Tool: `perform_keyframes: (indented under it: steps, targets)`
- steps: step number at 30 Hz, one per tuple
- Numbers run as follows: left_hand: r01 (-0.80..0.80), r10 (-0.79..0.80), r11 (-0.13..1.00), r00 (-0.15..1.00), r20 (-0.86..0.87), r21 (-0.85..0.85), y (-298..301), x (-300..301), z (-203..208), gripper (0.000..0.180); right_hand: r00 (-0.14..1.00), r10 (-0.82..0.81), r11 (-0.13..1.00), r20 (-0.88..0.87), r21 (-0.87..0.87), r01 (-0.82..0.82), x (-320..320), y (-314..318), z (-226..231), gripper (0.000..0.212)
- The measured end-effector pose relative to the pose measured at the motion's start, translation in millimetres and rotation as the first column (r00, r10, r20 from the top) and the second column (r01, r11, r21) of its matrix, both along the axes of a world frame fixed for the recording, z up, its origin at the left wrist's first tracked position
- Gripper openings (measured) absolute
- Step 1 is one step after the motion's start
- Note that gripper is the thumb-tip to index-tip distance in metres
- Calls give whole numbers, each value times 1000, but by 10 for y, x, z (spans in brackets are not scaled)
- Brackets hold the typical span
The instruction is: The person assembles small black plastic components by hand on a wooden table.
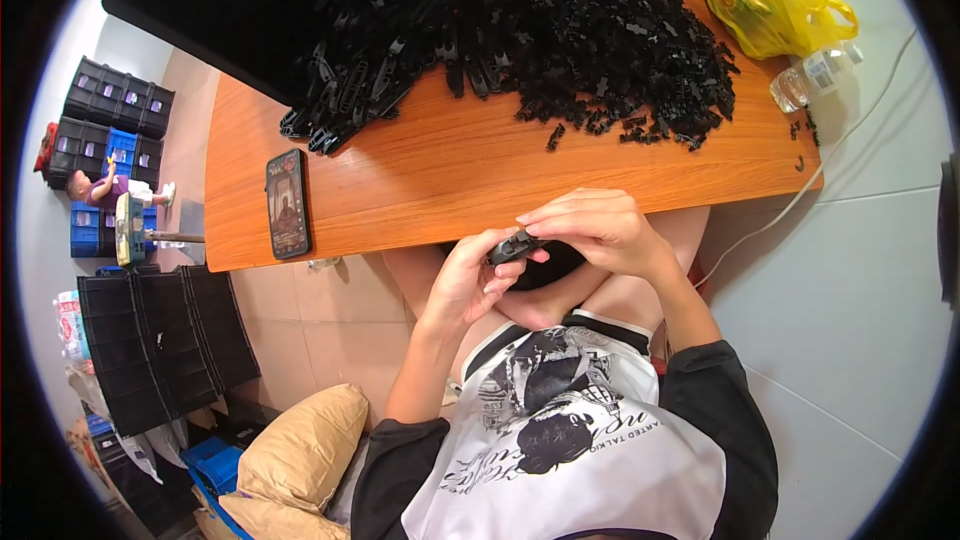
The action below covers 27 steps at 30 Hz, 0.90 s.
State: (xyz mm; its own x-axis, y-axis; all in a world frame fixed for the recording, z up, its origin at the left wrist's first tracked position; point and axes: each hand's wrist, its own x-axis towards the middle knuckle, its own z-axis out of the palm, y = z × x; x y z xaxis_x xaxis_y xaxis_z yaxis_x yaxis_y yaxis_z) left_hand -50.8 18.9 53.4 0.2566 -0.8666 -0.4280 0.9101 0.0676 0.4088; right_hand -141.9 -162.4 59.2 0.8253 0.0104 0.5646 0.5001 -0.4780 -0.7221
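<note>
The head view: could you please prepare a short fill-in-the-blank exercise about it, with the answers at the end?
1. The small part at the fingers of the left hand and right hand is ____ in colour.
2. The phone lies on the table, to the ____ of both hands.
3. The plastic bag near the clear bottle is ____ in colour.

Missing words: black; left; yellow.

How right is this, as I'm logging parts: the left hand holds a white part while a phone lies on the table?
The colour is wrong: in the head view, the left hand holds a black part; a phone lies on the table.
</note>
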Motion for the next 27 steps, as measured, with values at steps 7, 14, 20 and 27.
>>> perform_keyframes:
  steps: [7, 14, 20, 27]
  targets:
    - [10, -11, 1000, 999, 36, 19, 0, -12, 13, 31, 999, -11, 998, 48, -66, 14, -27, 15, -11, 23]
    - [30, -33, 999, 997, 67, 35, -7, 1, 14, 31, 997, -21, 995, 70, -92, 27, -36, 20, -27, 22]
    - [43, -45, 998, 998, 53, 45, 19, 21, 1, 31, 998, -10, 994, 70, -109, 18, -36, 43, -29, 21]
    - [45, -47, 998, 998, 33, 43, 18, 39, 30, 29, 995, -56, 990, 79, -127, 66, -49, 64, -15, 22]
